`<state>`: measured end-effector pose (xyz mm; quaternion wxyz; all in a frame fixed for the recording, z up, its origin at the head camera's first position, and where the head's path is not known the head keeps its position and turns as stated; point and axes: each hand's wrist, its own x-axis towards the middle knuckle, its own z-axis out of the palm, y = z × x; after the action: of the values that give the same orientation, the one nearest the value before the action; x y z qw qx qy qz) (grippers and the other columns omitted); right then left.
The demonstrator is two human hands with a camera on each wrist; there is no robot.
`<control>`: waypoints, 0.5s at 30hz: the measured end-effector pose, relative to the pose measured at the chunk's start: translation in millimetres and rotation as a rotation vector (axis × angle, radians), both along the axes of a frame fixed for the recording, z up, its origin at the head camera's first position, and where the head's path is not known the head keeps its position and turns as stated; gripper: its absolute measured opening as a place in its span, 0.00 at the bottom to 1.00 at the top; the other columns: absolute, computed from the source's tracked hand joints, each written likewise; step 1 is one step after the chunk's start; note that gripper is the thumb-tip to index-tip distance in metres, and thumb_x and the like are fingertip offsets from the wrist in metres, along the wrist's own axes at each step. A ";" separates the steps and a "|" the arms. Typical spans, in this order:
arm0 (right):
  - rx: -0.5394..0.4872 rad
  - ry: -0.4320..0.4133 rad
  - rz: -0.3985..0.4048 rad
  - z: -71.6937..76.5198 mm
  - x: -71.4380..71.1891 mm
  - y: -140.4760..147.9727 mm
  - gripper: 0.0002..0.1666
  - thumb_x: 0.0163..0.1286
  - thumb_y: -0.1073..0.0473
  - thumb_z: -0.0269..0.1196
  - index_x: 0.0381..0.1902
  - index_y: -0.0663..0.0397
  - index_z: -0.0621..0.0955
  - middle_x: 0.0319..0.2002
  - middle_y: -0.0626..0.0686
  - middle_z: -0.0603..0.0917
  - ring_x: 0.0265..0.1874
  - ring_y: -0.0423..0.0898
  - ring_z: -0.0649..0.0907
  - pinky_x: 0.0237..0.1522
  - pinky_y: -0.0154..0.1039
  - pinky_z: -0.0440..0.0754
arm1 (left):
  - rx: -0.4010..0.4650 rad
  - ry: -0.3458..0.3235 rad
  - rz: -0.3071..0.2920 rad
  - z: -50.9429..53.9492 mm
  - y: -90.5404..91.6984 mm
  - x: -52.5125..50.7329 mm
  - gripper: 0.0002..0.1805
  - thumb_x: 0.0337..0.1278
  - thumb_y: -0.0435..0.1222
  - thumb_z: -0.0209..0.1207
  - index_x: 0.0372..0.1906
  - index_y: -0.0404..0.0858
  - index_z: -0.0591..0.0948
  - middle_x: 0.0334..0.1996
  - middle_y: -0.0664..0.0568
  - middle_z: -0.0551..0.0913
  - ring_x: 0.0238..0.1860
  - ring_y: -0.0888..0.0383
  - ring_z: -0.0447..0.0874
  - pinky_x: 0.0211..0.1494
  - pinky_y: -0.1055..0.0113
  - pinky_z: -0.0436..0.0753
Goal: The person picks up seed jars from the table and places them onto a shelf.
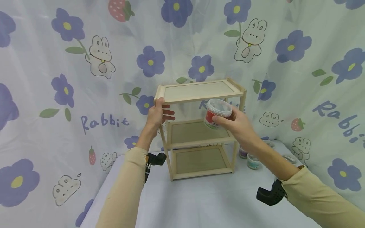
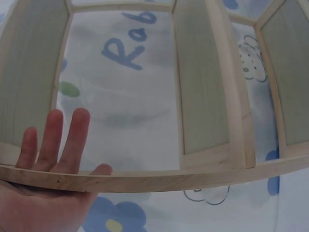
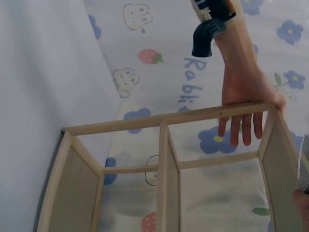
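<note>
A plastic tub (image 1: 211, 117) was held in the right hand (image 1: 238, 124), gripped between the thumb on its near side and the fingers curled behind it, and was kept up off the table (image 1: 196, 199), in front of the upper gap of the wooden rack (image 1: 196, 91). Its wall was seen to be clear, wrapped by a red label with dark lettering and some green lower down; it was tilted, its round, see-through top was turned partly toward the head camera, and whether it was capped could not be told. To the left of that grip, the front left post (image 1: 168, 163) of the rack was touched by the left hand (image 1: 156, 114), whose thumb was laid at the top corner and whose other fingers were stretched out past the post. Three pale greenish panels were framed in light wood. Below and to the right of the right hand, past the rack, a purple tub (image 1: 243, 153) and a teal tub (image 1: 252, 162) were shown by the head view alone. By the left wrist view, the post was shown crossing the left hand, with the fingertips raised beyond it; by the right wrist view, the left hand was shown from across the rack, while only a sliver of the held tub was caught at the edge.
</note>
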<state>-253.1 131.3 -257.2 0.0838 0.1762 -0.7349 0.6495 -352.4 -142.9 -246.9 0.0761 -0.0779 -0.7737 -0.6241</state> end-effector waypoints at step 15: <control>-0.060 0.040 0.009 34.3 -24.5 -27.8 0.37 0.67 0.52 0.66 0.69 0.56 0.66 0.62 0.55 0.74 0.61 0.48 0.75 0.64 0.45 0.70 | 0.017 0.008 -0.003 0.6 0.2 1.1 0.32 0.69 0.61 0.38 0.49 0.39 0.77 0.46 0.33 0.85 0.45 0.38 0.87 0.62 0.53 0.72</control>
<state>-277.5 103.4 -222.9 0.1006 0.1898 -0.7125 0.6680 -351.3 -142.8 -246.4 0.0788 -0.0809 -0.7679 -0.6306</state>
